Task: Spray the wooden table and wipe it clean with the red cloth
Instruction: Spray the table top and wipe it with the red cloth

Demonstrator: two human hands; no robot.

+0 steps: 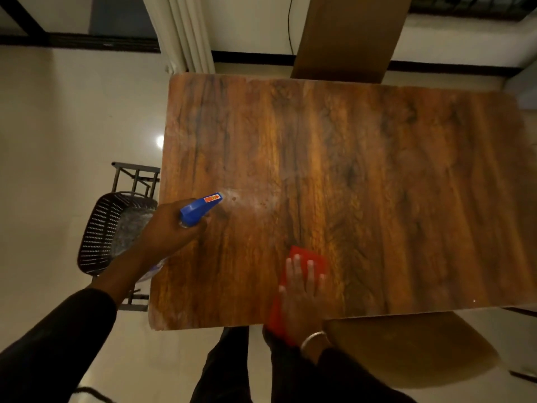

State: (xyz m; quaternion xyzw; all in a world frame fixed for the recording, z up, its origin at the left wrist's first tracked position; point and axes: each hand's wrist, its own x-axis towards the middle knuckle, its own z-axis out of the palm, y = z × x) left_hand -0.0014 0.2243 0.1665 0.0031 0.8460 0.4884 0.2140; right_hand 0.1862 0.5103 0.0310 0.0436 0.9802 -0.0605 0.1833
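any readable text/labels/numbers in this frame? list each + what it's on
Nothing legible.
Orange-red sticker on the blue spray bottle head, held in the left hand: print too blurred to read.
Red cloth under the right hand: no text.
Wooden table: no text.

left hand (167, 228) grips blue spray bottle (200, 208), nozzle aimed over wooden table (363, 175) | pale mist patch on wood just past nozzle | right hand (302, 289) flat on red cloth (305, 257) at near table edge | dark perforated basket (101, 228) left of table
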